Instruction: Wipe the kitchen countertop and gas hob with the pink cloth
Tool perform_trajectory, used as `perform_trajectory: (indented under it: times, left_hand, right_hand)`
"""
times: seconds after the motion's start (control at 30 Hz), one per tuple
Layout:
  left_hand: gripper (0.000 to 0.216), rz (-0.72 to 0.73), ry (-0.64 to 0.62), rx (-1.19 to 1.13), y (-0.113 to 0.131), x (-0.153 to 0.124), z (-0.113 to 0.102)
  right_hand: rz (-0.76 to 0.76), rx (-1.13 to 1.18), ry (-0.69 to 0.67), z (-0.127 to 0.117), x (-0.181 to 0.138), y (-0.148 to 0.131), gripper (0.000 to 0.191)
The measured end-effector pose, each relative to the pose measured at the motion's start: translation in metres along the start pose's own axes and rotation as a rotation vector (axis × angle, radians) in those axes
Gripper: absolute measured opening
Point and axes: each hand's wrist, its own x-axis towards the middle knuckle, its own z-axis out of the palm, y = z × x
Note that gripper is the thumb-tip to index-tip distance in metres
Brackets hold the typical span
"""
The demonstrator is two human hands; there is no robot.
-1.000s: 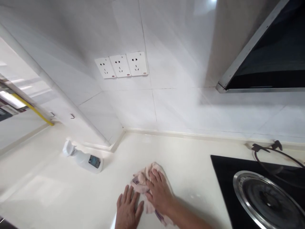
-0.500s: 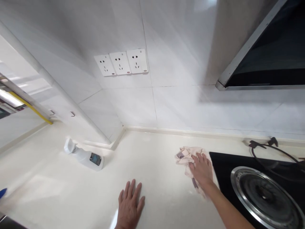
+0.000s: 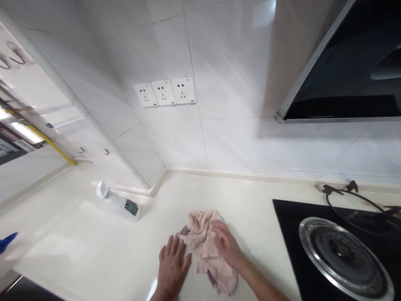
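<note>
Kitchen corner, head view. A cream tabletop meets a white tiled wall bearing a row of three wall sockets. The slanted edge of a range hood enters at upper right, above a black glass cooktop with a steel burner ring. A dark cable lies along the wall behind the cooktop.

A crumpled pale-pink cloth lies on the tabletop in the lower middle of the view, well apart from the cooktop's left edge. The right hand rests on top of the cloth, palm down, its fingers stretched out side by side and not closed around the fabric. This flat lay would press the cloth against the surface rather than lift it. The hand is blurred, so finer detail of the grip cannot be told.

The left hand lies flat on the bare tabletop just left of the cloth, fingers extended and slightly apart, holding nothing. Its posture suggests a bracing support for the body. Whether its fingertips touch the cloth's edge cannot be told.

A white spray bottle lies on its side near the wall corner, nozzle pointing left, well apart from both hands. A blue object, too cropped to identify, shows at the left margin. A yellow pipe runs along the far left wall.
</note>
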Motion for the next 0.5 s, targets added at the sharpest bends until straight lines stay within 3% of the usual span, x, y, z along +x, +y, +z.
perform_trajectory:
  times: [0.1, 0.23, 0.33, 0.5]
  left_hand:
    - [0.047, 0.008, 0.034, 0.015, -0.002, -0.001, 0.004]
    - [0.049, 0.002, 0.039, 0.028, -0.002, -0.003, 0.007]
    - [0.049, 0.005, 0.038, 0.019, 0.000, -0.004, 0.007]
    - [0.052, 0.011, 0.082, -0.017, -0.005, -0.006, 0.012]
  right_hand:
    - [0.159, -0.094, 0.194, -0.036, -0.013, 0.052, 0.051]
    - [0.339, -0.372, 0.272, -0.070, -0.036, 0.109, 0.063]
    - [0.385, -0.572, 0.248, -0.069, -0.046, 0.121, 0.069]
    - [0.441, -0.617, 0.371, -0.058, -0.043, 0.118, 0.082]
